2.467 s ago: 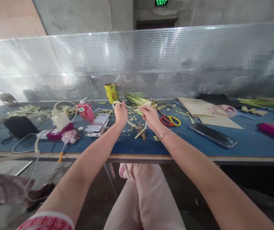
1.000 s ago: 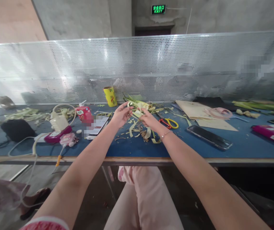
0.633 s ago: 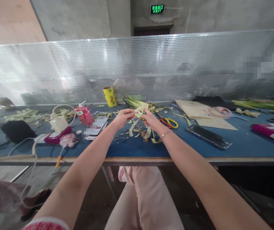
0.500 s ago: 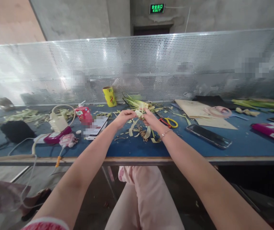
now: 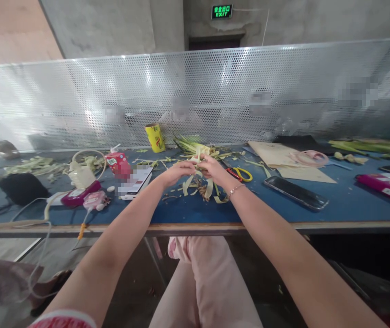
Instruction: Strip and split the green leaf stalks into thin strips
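Above the middle of the table, my left hand [image 5: 181, 171] and my right hand [image 5: 211, 167] meet around pale green leaf strips [image 5: 199, 154]. The fingers of both hands are bent in and closed on the strips; much of the hold is hidden behind the fingers. Loose curled strips [image 5: 188, 182] and brown scraps [image 5: 204, 189] lie on the table below. Just beyond my hands is a bundle of green and white stalks [image 5: 191, 146]. Scissors [image 5: 239, 174] with red and yellow handles lie to the right of my right wrist.
On the blue table [image 5: 188, 214] a yellow roll [image 5: 154, 138] stands at the back. Left are a red pack [image 5: 118, 165], a white phone [image 5: 138, 180] and a black pouch [image 5: 24, 187]. Right are a dark phone [image 5: 296, 193] and paper sheets [image 5: 276, 157]. A perforated metal screen [image 5: 167, 82] rises behind.
My left hand has shifted slightly right, closer to my right hand, and its fingers cover more of the strips. The table objects have stayed put.
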`<state>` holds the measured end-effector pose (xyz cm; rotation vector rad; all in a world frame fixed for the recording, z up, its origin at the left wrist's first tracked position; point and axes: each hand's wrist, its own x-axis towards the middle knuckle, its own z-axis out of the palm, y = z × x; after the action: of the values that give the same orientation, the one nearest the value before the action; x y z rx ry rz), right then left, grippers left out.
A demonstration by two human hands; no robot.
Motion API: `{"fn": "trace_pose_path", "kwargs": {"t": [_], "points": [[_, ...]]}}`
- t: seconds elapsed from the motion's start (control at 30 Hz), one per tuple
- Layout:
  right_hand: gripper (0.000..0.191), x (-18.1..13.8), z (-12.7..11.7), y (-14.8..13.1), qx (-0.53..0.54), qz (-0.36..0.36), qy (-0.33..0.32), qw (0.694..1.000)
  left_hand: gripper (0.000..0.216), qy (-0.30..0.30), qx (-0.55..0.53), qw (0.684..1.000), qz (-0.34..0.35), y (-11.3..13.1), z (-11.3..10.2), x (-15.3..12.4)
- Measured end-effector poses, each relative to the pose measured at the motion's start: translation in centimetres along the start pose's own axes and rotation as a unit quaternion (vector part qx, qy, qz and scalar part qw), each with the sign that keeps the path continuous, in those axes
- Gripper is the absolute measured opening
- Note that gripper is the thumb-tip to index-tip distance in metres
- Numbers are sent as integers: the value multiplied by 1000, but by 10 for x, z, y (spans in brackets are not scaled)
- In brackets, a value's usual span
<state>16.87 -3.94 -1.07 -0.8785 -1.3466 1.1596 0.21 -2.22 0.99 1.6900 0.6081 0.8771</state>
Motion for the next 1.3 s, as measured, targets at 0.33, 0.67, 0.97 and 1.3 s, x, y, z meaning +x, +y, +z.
{"fn": "trace_pose_path", "kwargs": {"t": [0.33, 0.67, 0.97, 1.3], "points": [[30, 7, -2, 8, -108, -59, 24, 992, 15, 3, -24, 1000, -18, -5, 6, 1], [40, -2, -8, -2, -399, -338, 90, 848, 14, 130, -53, 990, 35, -6, 4, 7], [24, -17, 11, -1, -571, -396, -40, 718, 7, 167, -137, 976, 18, 3, 1, 2], [24, -4, 4, -2, -359, -387, 79, 846, 9, 127, -27, 991, 38, -6, 0, 7]]}}
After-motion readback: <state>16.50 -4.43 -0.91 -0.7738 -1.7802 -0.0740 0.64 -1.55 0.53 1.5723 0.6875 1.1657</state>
